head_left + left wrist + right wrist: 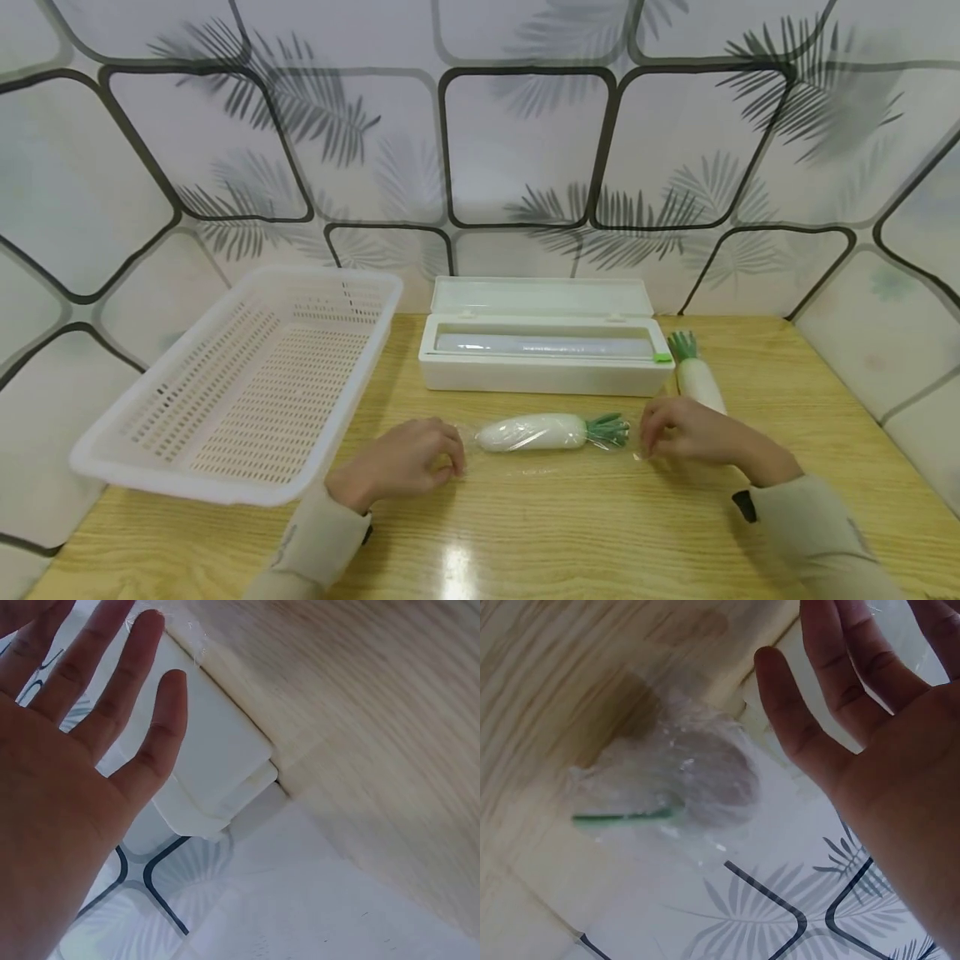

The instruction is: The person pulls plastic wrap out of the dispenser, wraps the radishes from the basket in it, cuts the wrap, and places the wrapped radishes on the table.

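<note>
A white radish (532,433) with trimmed green leaves lies on the table, wrapped in clear plastic film (468,437) that extends past both ends. At its root end my left hand (412,454) pinches the film with curled fingertips; the left wrist view shows film at the fingers (142,637), with the thumb hidden. Beyond the leaf end, my right hand (690,429) pinches the film's other end. A second radish (699,382) lies partly hidden behind that hand. The right wrist view has a blurred, filmy shape with a green strip (622,819) beside the fingers.
Behind the wrapped radish stands a white film dispenser box (543,375), lid raised, with a film roll (543,344) inside. A white plastic basket (352,379) sits at the left. The patterned wall (525,150) rises at the back of the wooden table (570,533).
</note>
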Demonstrator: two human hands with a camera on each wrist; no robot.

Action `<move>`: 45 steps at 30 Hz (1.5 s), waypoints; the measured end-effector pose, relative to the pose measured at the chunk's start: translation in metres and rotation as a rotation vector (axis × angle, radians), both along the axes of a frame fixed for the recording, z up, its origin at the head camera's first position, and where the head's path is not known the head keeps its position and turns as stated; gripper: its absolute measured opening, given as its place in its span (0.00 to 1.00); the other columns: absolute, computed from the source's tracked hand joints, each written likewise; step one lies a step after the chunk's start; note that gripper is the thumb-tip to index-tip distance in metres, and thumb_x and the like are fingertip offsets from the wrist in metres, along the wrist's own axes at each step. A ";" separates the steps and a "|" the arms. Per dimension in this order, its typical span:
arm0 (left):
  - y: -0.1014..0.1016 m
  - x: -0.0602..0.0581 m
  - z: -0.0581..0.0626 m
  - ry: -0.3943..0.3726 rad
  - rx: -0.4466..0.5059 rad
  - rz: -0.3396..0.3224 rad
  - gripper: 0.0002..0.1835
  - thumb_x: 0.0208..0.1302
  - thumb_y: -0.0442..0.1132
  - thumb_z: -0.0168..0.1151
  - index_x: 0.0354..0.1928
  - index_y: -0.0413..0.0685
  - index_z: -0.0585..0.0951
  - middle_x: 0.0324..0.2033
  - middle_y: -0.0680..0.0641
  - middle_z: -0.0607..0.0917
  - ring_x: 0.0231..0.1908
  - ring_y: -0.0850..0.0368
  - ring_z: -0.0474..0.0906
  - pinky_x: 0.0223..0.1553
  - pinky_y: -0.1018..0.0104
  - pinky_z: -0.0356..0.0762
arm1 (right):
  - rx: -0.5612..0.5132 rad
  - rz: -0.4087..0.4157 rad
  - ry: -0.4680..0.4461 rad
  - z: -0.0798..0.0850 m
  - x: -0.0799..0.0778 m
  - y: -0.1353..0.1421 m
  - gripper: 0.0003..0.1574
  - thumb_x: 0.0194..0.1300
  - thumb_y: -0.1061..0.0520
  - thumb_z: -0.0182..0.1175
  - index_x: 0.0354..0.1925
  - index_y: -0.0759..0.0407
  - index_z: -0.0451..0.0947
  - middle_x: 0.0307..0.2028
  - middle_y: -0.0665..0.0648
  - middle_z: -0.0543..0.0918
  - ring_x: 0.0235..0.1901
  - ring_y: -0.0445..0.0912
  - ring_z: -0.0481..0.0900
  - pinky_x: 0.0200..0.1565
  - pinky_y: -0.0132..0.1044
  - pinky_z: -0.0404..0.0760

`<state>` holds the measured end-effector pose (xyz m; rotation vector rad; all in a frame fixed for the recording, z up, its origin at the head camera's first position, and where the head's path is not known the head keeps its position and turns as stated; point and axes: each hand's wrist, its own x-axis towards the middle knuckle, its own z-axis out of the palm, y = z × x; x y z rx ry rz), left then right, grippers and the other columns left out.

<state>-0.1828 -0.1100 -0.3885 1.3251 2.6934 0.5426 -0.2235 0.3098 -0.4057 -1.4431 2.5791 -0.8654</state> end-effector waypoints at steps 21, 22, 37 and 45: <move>0.006 0.000 0.001 0.116 0.053 0.142 0.03 0.62 0.29 0.68 0.34 0.43 0.88 0.33 0.49 0.87 0.32 0.59 0.82 0.35 0.70 0.81 | 0.094 -0.300 0.090 0.012 0.009 0.005 0.13 0.57 0.70 0.70 0.30 0.54 0.80 0.30 0.42 0.80 0.29 0.38 0.77 0.30 0.37 0.79; 0.007 0.000 0.001 0.130 0.061 0.155 0.02 0.63 0.29 0.68 0.36 0.42 0.87 0.34 0.48 0.86 0.32 0.58 0.82 0.35 0.70 0.81 | 0.086 -0.315 0.133 0.012 0.010 0.003 0.13 0.56 0.69 0.71 0.32 0.55 0.79 0.31 0.43 0.79 0.30 0.40 0.77 0.31 0.38 0.79; 0.047 -0.009 -0.012 0.187 -0.141 0.279 0.14 0.63 0.36 0.71 0.47 0.40 0.80 0.39 0.42 0.84 0.38 0.47 0.82 0.36 0.55 0.83 | 0.251 -0.282 0.163 -0.002 0.010 -0.034 0.22 0.52 0.66 0.73 0.46 0.65 0.79 0.39 0.55 0.83 0.33 0.44 0.79 0.36 0.42 0.82; 0.042 -0.020 -0.010 0.051 -0.060 0.266 0.07 0.64 0.29 0.65 0.43 0.41 0.84 0.37 0.46 0.87 0.31 0.57 0.81 0.33 0.63 0.82 | 0.077 -0.289 -0.107 0.002 0.008 -0.028 0.20 0.63 0.69 0.65 0.53 0.73 0.77 0.38 0.53 0.83 0.36 0.43 0.79 0.37 0.39 0.81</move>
